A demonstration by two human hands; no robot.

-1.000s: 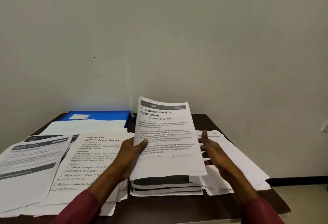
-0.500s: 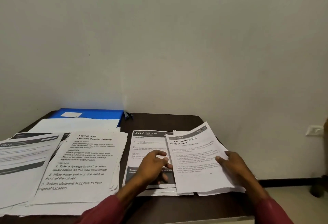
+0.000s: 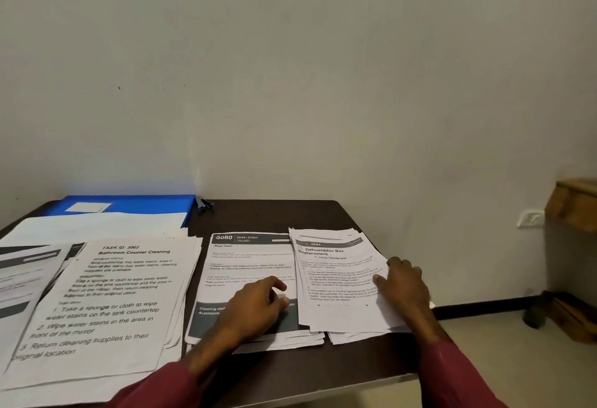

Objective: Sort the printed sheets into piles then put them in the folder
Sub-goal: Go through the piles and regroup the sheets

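Sorting looks well advanced, judging by the spread. Nearest you, your left hand (image 3: 258, 304) rests on the pile of printed sheets headed 3080 Desk/Study (image 3: 248, 259), fingers loosely curled; whether they pinch the top sheet cannot be told. Your right hand (image 3: 403, 281) lies relaxed on the right edge of the white Dehumidifier Box Replacement pile (image 3: 336, 272), gripping nothing. To the left lie the Bathroom Counter Cleaning pile (image 3: 113, 304) and a grey-banded pile (image 3: 22, 281). Farthest, by the wall, the flat blue plastic folder (image 3: 139, 203) sits closed on the dark wooden table (image 3: 290, 213), partly under blank white sheets (image 3: 97, 226). Filing has not begun; every pile has yet to go in.
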